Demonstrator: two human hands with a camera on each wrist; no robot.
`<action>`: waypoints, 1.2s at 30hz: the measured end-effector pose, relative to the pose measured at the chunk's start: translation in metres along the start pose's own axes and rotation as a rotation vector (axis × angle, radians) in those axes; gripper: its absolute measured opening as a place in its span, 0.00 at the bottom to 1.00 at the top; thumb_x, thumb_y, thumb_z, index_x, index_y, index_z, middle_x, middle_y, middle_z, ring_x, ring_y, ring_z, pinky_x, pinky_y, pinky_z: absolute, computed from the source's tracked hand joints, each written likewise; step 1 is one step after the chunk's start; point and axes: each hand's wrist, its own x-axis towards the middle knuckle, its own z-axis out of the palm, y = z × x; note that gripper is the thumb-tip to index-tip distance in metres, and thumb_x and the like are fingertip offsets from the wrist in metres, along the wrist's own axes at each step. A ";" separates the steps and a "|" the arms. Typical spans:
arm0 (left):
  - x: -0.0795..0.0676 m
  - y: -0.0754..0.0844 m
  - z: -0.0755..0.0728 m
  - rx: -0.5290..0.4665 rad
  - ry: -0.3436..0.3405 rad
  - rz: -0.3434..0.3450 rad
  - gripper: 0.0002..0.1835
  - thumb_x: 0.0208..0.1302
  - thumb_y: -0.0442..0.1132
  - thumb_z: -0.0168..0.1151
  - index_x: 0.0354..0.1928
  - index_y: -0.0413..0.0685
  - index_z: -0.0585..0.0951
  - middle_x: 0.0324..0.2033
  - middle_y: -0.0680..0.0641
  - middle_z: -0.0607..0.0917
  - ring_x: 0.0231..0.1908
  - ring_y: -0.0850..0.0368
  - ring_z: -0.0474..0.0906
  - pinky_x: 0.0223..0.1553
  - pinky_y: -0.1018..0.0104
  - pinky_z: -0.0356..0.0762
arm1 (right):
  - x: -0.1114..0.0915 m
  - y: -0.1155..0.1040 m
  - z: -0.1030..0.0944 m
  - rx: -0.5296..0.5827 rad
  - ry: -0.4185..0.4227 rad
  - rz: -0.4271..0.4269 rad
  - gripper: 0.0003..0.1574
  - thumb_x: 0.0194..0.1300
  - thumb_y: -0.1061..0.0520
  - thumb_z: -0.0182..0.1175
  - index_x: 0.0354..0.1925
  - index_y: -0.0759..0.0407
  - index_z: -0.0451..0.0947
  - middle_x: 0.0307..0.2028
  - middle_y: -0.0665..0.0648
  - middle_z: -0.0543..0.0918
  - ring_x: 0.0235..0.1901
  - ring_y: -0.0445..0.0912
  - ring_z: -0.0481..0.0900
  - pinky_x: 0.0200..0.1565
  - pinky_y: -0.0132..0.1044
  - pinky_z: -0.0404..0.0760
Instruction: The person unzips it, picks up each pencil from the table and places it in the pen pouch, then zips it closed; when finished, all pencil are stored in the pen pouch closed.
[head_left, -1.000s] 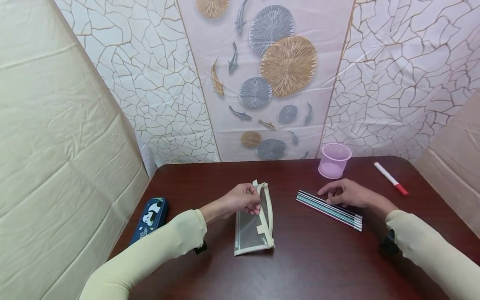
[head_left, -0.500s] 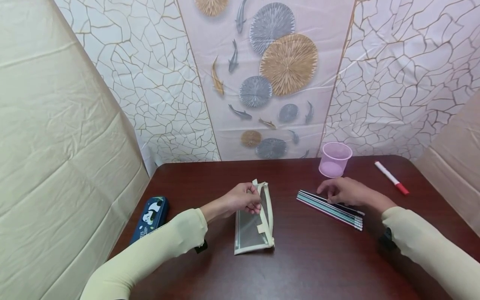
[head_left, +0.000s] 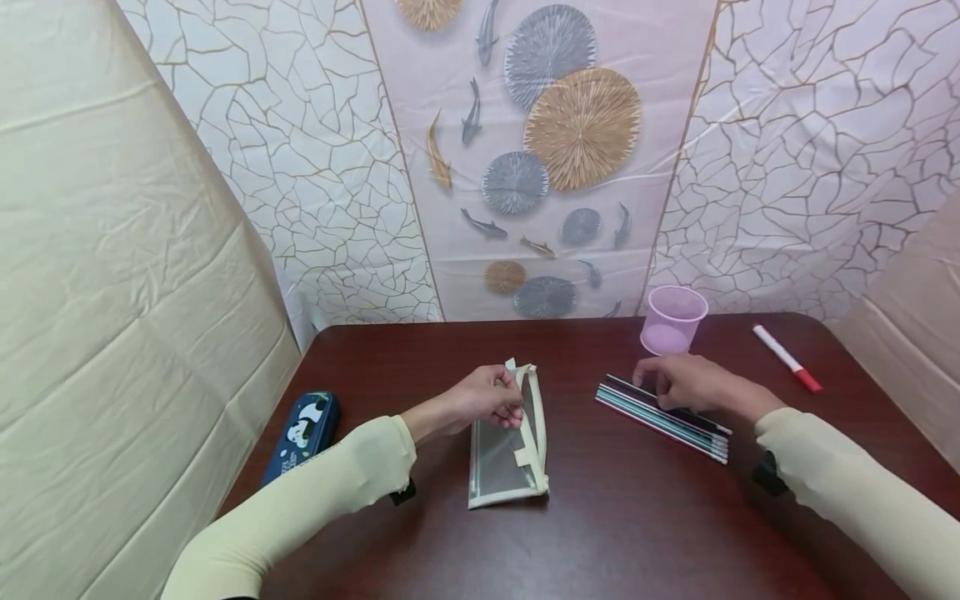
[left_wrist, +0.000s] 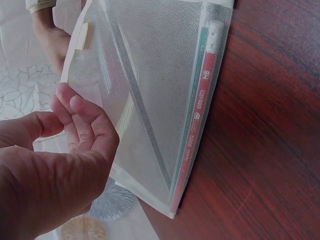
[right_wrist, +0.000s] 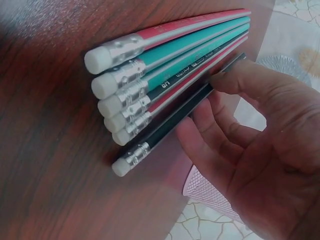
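Observation:
My left hand (head_left: 486, 397) pinches the cream-edged opening of a see-through mesh pencil pouch (head_left: 501, 467), which stands on the table. Through its mesh, in the left wrist view, a red pencil (left_wrist: 197, 110) and a green pencil (left_wrist: 189, 127) show along the bottom. On the right, my right hand (head_left: 693, 383) pinches a black pencil (right_wrist: 182, 112) between thumb and fingers. That pencil lies slightly apart from a row of several others, among them a red pencil (right_wrist: 195, 26) and a green pencil (right_wrist: 200, 40), all with white erasers toward the near end.
A pink mesh pencil cup (head_left: 671, 321) stands at the back right, beyond my right hand. Right of it lies a white marker with a red cap (head_left: 787, 357). A dark blue panda pencil case (head_left: 303, 437) lies at the table's left edge, close to my left sleeve.
My right hand has drawn the black pencil a little away from the row, leaving a narrow gap. My left hand and the pouch have stayed in place.

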 end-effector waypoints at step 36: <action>0.004 0.001 0.000 0.002 -0.016 -0.011 0.04 0.72 0.28 0.54 0.45 0.39 0.70 0.25 0.47 0.85 0.25 0.60 0.85 0.31 0.70 0.85 | 0.010 -0.121 0.041 1.112 0.267 0.012 0.18 0.69 0.68 0.56 0.51 0.58 0.62 0.33 0.51 0.79 0.32 0.44 0.81 0.40 0.48 0.93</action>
